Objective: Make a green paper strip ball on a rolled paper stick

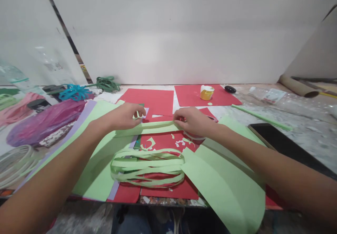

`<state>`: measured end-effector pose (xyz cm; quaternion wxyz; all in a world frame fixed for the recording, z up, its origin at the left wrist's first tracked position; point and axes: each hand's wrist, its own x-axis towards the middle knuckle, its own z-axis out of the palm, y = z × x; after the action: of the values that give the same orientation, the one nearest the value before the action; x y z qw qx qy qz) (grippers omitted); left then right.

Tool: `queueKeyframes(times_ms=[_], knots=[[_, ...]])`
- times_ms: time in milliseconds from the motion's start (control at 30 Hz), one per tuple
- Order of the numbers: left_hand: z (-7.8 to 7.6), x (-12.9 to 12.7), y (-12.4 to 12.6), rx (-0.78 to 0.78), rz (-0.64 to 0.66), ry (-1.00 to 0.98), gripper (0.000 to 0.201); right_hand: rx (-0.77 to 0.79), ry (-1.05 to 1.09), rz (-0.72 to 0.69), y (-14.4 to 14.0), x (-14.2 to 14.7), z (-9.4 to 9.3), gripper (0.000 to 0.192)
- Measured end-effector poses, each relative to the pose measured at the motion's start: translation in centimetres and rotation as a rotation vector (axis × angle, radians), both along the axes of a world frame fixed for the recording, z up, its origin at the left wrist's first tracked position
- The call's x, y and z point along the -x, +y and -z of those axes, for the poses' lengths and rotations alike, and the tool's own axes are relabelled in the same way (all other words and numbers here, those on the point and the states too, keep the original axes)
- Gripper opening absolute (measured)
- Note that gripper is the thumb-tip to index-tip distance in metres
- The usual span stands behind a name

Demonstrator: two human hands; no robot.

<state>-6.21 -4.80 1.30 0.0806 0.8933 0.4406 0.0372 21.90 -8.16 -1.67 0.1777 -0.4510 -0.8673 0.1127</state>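
Looped strips [147, 167] near; both hands [158, 118] pinching a green strip [158, 125]

Two hands [126, 116] [193, 121], two green sheets [223, 178] [97, 171], one glue jar [206, 92], one phone [284, 146].

Matt green paper strip [158, 124]; glossy black tablet [284, 146]; speckled worktop [310, 128].

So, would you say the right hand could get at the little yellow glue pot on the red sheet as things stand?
Probably yes. The right hand pinches one end of a green paper strip, so it would have to let go first. The glue pot stands open just beyond it, with only flat red paper between.
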Motion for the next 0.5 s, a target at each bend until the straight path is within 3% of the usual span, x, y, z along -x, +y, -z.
queueKeyframes(times_ms=[100,233,367,500], knots=[[-0.4,-0.2,0.9,0.033,0.030,-0.042,0.034,-0.036,-0.043,-0.009,2.6,1.9,-0.1,0.011],[0.8,-0.1,2.4,-0.021,-0.003,-0.017,0.025,-0.098,-0.127,0.030,5.4,2.8,0.4,0.010],[2.2,0.7,3.1,-0.080,-0.049,0.013,0.021,-0.073,-0.167,-0.013,6.3,2.2,1.1,0.013],[2.2,1.4,2.9,-0.096,-0.071,-0.006,0.021,-0.073,-0.199,-0.014,6.6,1.2,1.3,0.013]])
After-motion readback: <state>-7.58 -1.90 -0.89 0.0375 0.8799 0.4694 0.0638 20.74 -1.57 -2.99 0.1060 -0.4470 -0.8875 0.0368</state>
